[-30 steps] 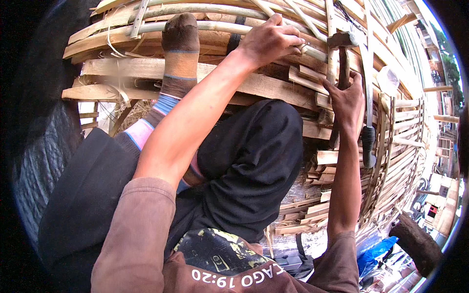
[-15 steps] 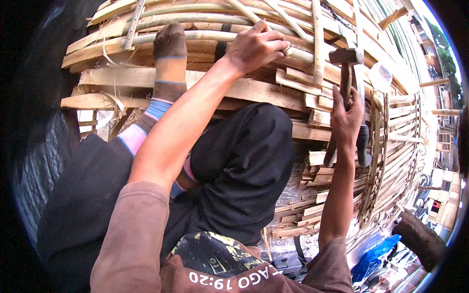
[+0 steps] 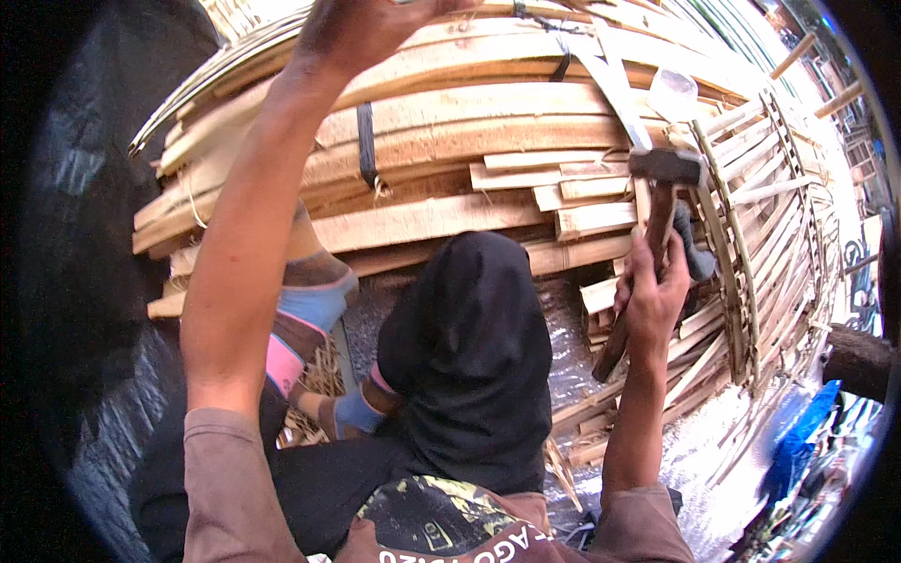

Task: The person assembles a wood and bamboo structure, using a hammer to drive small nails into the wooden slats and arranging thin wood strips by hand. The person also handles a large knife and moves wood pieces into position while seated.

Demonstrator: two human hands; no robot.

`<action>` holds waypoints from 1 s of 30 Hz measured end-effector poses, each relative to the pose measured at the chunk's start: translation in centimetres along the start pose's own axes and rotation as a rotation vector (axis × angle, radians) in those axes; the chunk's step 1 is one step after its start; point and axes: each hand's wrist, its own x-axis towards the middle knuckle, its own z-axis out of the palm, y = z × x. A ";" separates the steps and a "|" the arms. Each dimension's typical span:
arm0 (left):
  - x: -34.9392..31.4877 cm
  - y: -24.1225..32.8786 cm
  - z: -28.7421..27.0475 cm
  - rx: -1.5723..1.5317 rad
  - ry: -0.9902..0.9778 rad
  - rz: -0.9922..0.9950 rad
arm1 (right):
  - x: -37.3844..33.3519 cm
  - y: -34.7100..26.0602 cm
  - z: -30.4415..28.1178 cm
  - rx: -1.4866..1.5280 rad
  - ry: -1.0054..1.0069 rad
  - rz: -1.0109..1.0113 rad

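Note:
My right hand [image 3: 654, 291] is wrapped round the wooden handle of a hammer [image 3: 666, 169], its dark metal head pointing up and away from me. Behind that hand shows a dark grey curved object [image 3: 693, 246], partly hidden. My left hand [image 3: 361, 33] reaches over the far side of a stack of split bamboo strips [image 3: 422, 211]. Its fingers are cut off by the upper edge, so what they hold cannot be made out. A black band [image 3: 366, 141] goes round some of the strips. Short bamboo pieces [image 3: 591, 220] lie on the stack near the hammer.
My bent knee [image 3: 469, 347] and a socked foot [image 3: 314, 286] are close to the stack. A bamboo lattice [image 3: 751, 253] and loose strips lie at right. A clear plastic cup [image 3: 673, 94] stands beyond the hammer. Black sheeting [image 3: 103, 235] covers the left; blue plastic [image 3: 798, 441] lies lower right.
My left hand has moved up and left, off the bamboo pole it gripped. The poles across the stack have gone from there. My foot has come nearer; the hammer stays in my right hand.

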 end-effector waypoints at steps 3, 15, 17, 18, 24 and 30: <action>2.9 0.0 -2.9 -0.030 -0.137 -0.232 | -1.5 2.0 -0.2 0.001 -0.045 0.082; 4.6 -1.0 -4.1 0.042 -0.188 -0.260 | -2.2 2.8 1.2 0.048 -0.132 0.161; 4.5 -1.2 -4.0 0.014 -0.204 -0.304 | -2.1 3.0 1.2 0.060 -0.133 0.157; 4.5 -1.2 -4.0 -0.010 -0.221 -0.345 | -2.0 3.2 1.2 0.051 -0.118 0.150; 3.6 -1.0 -3.4 0.023 -0.178 -0.265 | -2.2 3.6 0.7 0.055 -0.113 0.156; 1.1 -2.7 -2.5 0.217 -0.176 -0.075 | -2.6 2.5 0.7 0.085 -0.114 0.201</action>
